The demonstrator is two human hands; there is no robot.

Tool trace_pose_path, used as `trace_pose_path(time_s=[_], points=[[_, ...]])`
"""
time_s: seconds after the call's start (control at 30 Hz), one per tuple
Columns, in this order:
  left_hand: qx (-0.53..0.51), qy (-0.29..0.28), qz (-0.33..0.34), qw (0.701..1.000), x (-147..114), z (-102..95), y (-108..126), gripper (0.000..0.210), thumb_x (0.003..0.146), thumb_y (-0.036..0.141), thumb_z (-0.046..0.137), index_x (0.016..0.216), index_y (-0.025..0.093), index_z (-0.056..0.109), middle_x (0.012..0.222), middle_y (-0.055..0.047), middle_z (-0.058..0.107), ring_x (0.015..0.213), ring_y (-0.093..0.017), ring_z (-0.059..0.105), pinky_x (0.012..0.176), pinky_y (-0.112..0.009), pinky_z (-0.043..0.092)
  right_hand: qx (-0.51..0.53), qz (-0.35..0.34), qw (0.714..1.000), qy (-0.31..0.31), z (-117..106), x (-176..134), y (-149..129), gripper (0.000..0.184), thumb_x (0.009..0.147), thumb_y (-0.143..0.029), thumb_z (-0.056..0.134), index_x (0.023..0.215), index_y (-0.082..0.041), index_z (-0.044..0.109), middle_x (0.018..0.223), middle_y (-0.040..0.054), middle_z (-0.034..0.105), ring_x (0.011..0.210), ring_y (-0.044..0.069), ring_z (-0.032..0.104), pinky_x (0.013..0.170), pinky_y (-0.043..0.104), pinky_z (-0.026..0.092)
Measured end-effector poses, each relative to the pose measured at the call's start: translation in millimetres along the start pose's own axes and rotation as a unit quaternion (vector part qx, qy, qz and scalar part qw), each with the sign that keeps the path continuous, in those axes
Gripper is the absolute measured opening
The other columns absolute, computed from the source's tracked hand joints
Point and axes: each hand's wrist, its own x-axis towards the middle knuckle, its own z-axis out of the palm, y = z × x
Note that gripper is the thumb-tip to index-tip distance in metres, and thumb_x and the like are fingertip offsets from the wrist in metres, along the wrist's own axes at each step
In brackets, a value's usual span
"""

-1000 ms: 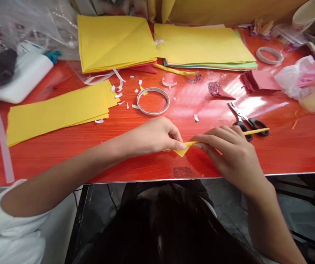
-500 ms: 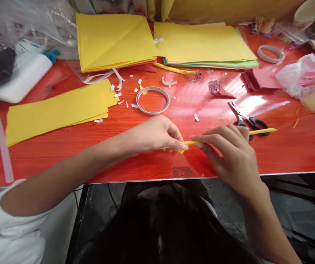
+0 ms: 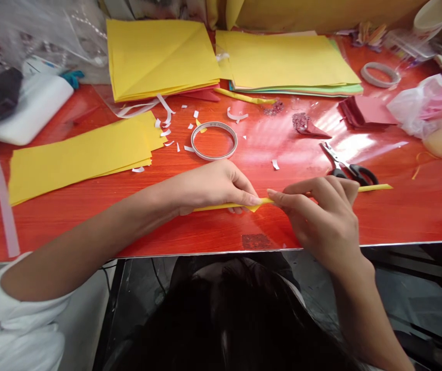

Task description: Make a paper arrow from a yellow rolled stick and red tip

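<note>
A thin rolled tube of yellow paper [image 3: 375,188] runs sideways through both hands, just above the red tabletop near its front edge. My left hand [image 3: 224,188] pinches it between thumb and fingers, and a small loose paper corner sticks out below the thumb. My right hand [image 3: 321,216] grips the tube further right with its fingertips; the tube's right end pokes out past the knuckles. Scissors with black handles [image 3: 346,167] lie behind my right hand. A roll of tape [image 3: 214,141] rests flat behind my left hand.
Cut yellow strips [image 3: 82,157] lie stacked at left. Yellow paper stacks [image 3: 163,59] line the back, with white scraps [image 3: 167,105] in front. Dark red paper pieces [image 3: 366,112], another tape ring [image 3: 380,76] and a plastic bag [image 3: 418,105] sit at right.
My right hand has shifted slightly, its fingers more bent. More of the tube shows left of my left hand, and its right end sits a little further right and lower.
</note>
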Motion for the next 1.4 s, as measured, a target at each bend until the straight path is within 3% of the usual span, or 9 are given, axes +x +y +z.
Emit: trace_pose_path(time_s=[0.1, 0.27, 0.4, 0.77, 0.87, 1.07, 1.2, 1.3, 1.4], points=[[0.002, -0.006, 0.007, 1.000, 0, 1.4, 0, 0.020, 0.071, 0.033, 0.060, 0.073, 0.015, 0.069, 0.068, -0.001, 0.065, 0.064, -0.010, 0.054, 0.062, -0.022, 0.039, 0.006, -0.010, 1.000, -0.005, -2, 1, 3, 0.019, 0.085, -0.013, 0.053, 0.095, -0.026, 0.060, 0.080, 0.0012, 0.057, 0.070, 0.014, 0.047, 0.070, 0.033, 0.034], [0.035, 0.018, 0.012, 0.999, 0, 2.2, 1, 0.020, 0.071, 0.031, 0.059, 0.073, 0.014, 0.069, 0.065, -0.001, 0.062, 0.060, -0.009, 0.051, 0.058, -0.021, 0.036, 0.029, -0.031, 0.995, -0.094, -11, -1, 9, 0.027, 0.086, -0.020, 0.054, 0.113, -0.022, 0.055, 0.085, 0.0043, 0.060, 0.074, 0.016, 0.050, 0.067, 0.031, 0.038], [0.032, -0.027, -0.005, 0.999, -1, -3.6, 2, 0.020, 0.068, 0.034, 0.062, 0.076, 0.017, 0.071, 0.067, 0.000, 0.063, 0.062, -0.010, 0.051, 0.059, -0.021, 0.036, 0.024, -0.016, 0.998, -0.048, -11, -4, 6, 0.021, 0.085, -0.014, 0.053, 0.103, -0.022, 0.057, 0.079, 0.0032, 0.061, 0.068, 0.015, 0.050, 0.066, 0.031, 0.037], [0.002, -0.128, -0.013, 0.992, -1, -5.6, 2, 0.017, 0.063, 0.034, 0.067, 0.063, 0.017, 0.068, 0.061, 0.001, 0.058, 0.057, -0.008, 0.045, 0.053, -0.020, 0.030, -0.018, -0.103, 0.993, 0.051, -9, -9, 1, 0.032, 0.077, -0.008, 0.063, 0.106, -0.021, 0.058, 0.081, 0.0019, 0.066, 0.073, 0.016, 0.057, 0.072, 0.035, 0.040], [0.002, -0.108, -0.013, 0.994, -1, -4.2, 2, 0.019, 0.062, 0.034, 0.068, 0.065, 0.016, 0.065, 0.060, 0.002, 0.056, 0.056, -0.007, 0.044, 0.053, -0.021, 0.030, -0.025, -0.104, 0.994, 0.039, -10, -7, 5, 0.033, 0.077, -0.007, 0.063, 0.106, -0.021, 0.057, 0.084, 0.0034, 0.066, 0.076, 0.017, 0.057, 0.075, 0.036, 0.041], [0.067, 0.014, -0.010, 0.998, -1, -2.7, 6, 0.018, 0.061, 0.031, 0.067, 0.064, 0.016, 0.056, 0.060, 0.003, 0.055, 0.054, -0.008, 0.045, 0.052, -0.024, 0.030, -0.034, -0.094, 0.995, -0.010, -13, -6, 23, 0.037, 0.080, -0.014, 0.061, 0.115, -0.021, 0.053, 0.080, 0.0037, 0.064, 0.067, 0.016, 0.052, 0.067, 0.033, 0.042], [0.137, 0.075, 0.010, 0.988, -2, -1.1, 7, 0.017, 0.064, 0.030, 0.063, 0.066, 0.017, 0.053, 0.063, 0.002, 0.055, 0.056, -0.009, 0.046, 0.053, -0.024, 0.030, -0.047, -0.047, 0.998, 0.017, -10, -11, 25, 0.035, 0.081, -0.013, 0.058, 0.114, -0.025, 0.054, 0.080, 0.0028, 0.063, 0.067, 0.016, 0.051, 0.065, 0.032, 0.039], [0.171, 0.078, 0.040, 0.981, -3, -2.4, 6, 0.018, 0.068, 0.033, 0.061, 0.071, 0.017, 0.053, 0.068, 0.002, 0.055, 0.060, -0.010, 0.047, 0.053, -0.023, 0.030, -0.043, -0.033, 0.998, 0.038, -5, -11, 22, 0.030, 0.081, -0.015, 0.059, 0.110, -0.026, 0.056, 0.080, 0.0022, 0.063, 0.068, 0.016, 0.052, 0.066, 0.032, 0.039], [0.165, 0.039, 0.048, 0.984, -4, -6.2, 6, 0.023, 0.072, 0.039, 0.058, 0.080, 0.017, 0.057, 0.074, 0.001, 0.056, 0.063, -0.010, 0.047, 0.054, -0.022, 0.031, -0.036, -0.018, 0.998, 0.048, -2, -11, 22, 0.029, 0.081, -0.016, 0.059, 0.108, -0.026, 0.056, 0.082, 0.0022, 0.064, 0.069, 0.016, 0.053, 0.068, 0.033, 0.039]])
